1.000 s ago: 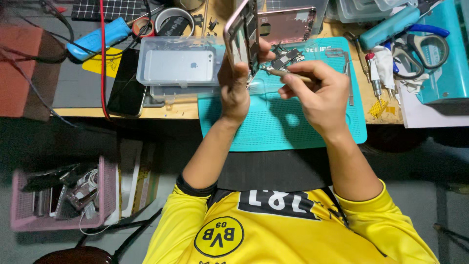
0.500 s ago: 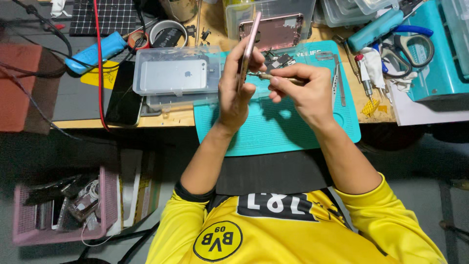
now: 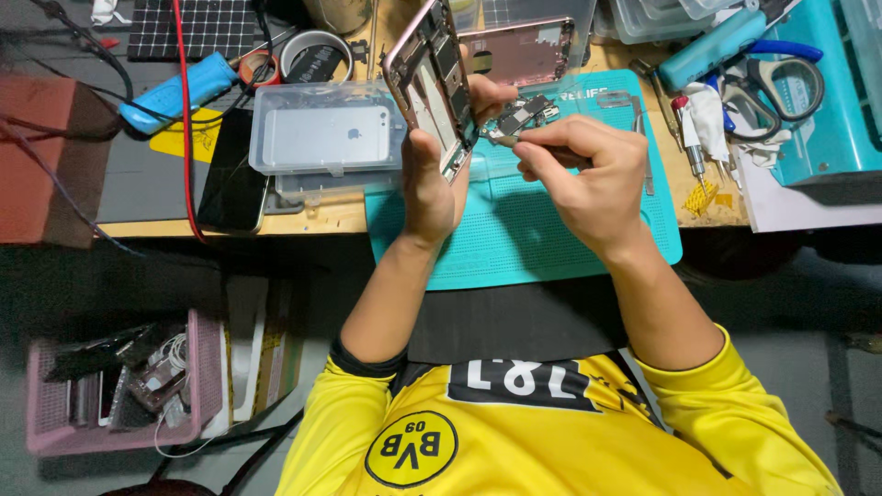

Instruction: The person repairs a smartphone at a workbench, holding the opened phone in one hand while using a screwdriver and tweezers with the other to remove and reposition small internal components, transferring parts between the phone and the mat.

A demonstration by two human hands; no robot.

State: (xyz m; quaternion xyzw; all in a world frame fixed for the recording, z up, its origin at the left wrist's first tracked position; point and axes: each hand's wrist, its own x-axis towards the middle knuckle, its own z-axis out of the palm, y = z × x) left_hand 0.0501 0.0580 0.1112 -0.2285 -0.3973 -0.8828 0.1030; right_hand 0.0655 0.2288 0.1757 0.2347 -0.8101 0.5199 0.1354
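Observation:
My left hand [image 3: 432,179] holds an opened pink phone housing [image 3: 428,81] upright on its edge above the teal work mat [image 3: 542,243]. Its bare inner frame faces the camera. My right hand [image 3: 588,170] is closed around thin metal tweezers [image 3: 533,147], whose tips sit close to the housing's lower end. A small dark circuit board [image 3: 525,114] lies on the mat just behind the tweezers. A second pink phone back [image 3: 519,55] rests at the mat's far edge.
A clear plastic box with a silver phone [image 3: 322,138] sits left of the mat, beside a black phone [image 3: 234,174]. Scissors [image 3: 776,87], a screwdriver [image 3: 691,138] and teal cases crowd the right. A pink basket of parts [image 3: 119,386] stands on the floor at lower left.
The phone housing has turned slightly so that its inner side shows more. My right hand has shifted a little right and stays near the housing's lower end.

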